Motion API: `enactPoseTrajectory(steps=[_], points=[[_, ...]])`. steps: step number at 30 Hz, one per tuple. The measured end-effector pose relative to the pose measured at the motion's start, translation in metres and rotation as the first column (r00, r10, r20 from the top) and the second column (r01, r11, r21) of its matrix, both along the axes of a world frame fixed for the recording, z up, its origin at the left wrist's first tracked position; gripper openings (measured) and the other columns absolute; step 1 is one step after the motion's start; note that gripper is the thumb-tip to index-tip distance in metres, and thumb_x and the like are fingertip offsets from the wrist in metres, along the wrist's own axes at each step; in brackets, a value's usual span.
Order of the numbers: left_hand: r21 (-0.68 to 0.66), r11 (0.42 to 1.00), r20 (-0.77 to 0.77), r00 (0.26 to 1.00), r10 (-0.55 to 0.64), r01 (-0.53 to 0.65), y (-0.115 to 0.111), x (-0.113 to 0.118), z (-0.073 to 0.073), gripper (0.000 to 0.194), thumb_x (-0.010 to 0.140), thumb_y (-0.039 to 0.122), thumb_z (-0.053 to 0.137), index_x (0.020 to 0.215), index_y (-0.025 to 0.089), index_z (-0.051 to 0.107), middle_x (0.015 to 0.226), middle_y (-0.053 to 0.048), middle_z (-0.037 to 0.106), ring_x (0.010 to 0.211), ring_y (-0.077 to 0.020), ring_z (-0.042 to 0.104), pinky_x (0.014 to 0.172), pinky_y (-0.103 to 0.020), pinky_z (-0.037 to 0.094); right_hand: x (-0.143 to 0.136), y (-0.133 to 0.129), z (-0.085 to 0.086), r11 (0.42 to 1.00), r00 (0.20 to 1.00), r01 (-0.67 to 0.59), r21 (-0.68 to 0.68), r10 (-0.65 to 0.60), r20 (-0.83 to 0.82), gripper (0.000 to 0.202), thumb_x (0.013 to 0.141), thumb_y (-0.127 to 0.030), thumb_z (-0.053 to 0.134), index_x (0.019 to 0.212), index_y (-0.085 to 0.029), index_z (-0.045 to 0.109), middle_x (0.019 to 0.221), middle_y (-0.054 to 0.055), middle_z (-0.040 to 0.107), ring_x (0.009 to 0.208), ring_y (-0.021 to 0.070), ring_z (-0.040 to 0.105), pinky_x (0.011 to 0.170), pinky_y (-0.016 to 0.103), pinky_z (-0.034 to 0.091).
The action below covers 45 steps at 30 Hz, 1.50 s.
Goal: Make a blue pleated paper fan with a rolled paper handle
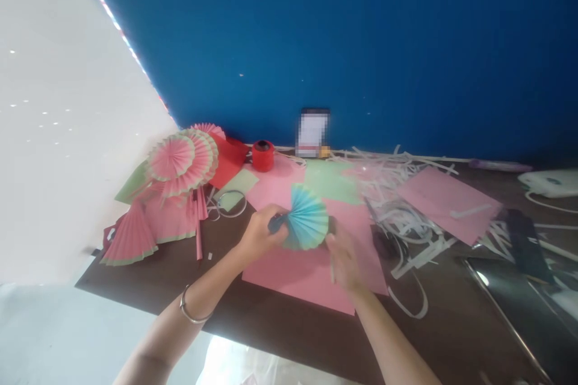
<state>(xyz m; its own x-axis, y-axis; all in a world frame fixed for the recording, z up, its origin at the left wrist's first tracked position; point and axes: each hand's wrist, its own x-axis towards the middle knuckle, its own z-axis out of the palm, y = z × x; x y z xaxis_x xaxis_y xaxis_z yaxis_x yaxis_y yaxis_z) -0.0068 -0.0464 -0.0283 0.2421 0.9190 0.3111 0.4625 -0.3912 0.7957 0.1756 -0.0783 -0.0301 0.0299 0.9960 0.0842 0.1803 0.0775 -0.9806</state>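
A light blue pleated paper fan (309,215) with a pale green rim is spread in a wide half-round above pink paper sheets (311,271). My left hand (266,230) is closed on its gathered, darker blue end. At the fan's right rim is my right hand (344,255), somewhat blurred, its fingers and thumb apart; whether the fingertips touch the rim I cannot tell. Beneath and behind the fan lies a light green sheet (334,179).
Pink pleated fans (171,159) with green rims pile up at the left. Near the wall stand a red tape roll (262,156) and a phone (312,132). Paper strips (406,222) tangle at the right, beside a pink sheet (447,201) and a dark glossy panel (510,313).
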Motion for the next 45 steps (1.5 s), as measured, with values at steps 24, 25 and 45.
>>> enactPoseTrajectory(steps=[24, 25, 45], points=[[0.512, 0.730, -0.528, 0.837, -0.147, 0.451, 0.004, -0.018, 0.007, 0.022, 0.089, 0.011, 0.041, 0.103, 0.017, 0.058, 0.093, -0.004, 0.066, 0.093, -0.0131, 0.058, 0.108, -0.046, 0.027, 0.020, 0.006, 0.039, 0.924, 0.674, -0.341, 0.175, 0.110, 0.731, 0.021, 0.088, -0.029, 0.045, 0.079, -0.022, 0.063, 0.083, 0.002, 0.068, 0.071, 0.0142, 0.061, 0.064, 0.025, 0.045], [0.527, 0.720, -0.522, 0.841, -0.145, 0.452, 0.004, -0.017, 0.007, 0.022, 0.089, 0.011, 0.041, 0.102, 0.016, 0.058, 0.091, -0.004, 0.067, 0.092, -0.0129, 0.059, 0.108, -0.046, 0.027, 0.019, 0.005, 0.040, 0.928, 0.668, -0.337, 0.161, 0.115, 0.735, 0.022, 0.088, -0.029, 0.045, 0.078, -0.021, 0.063, 0.082, 0.002, 0.068, 0.069, 0.0138, 0.061, 0.062, 0.025, 0.045], [0.521, 0.731, -0.553, 0.827, -0.104, 0.441, 0.000, -0.014, 0.006, 0.024, 0.087, 0.008, 0.040, 0.100, 0.018, 0.058, 0.089, -0.002, 0.064, 0.088, -0.0118, 0.057, 0.108, -0.046, 0.026, 0.020, -0.001, 0.049, 0.893, 0.683, -0.450, -0.036, 0.369, 0.631, 0.026, 0.088, -0.028, 0.042, 0.091, -0.023, 0.067, 0.090, 0.005, 0.068, 0.082, 0.0182, 0.063, 0.074, 0.032, 0.050]])
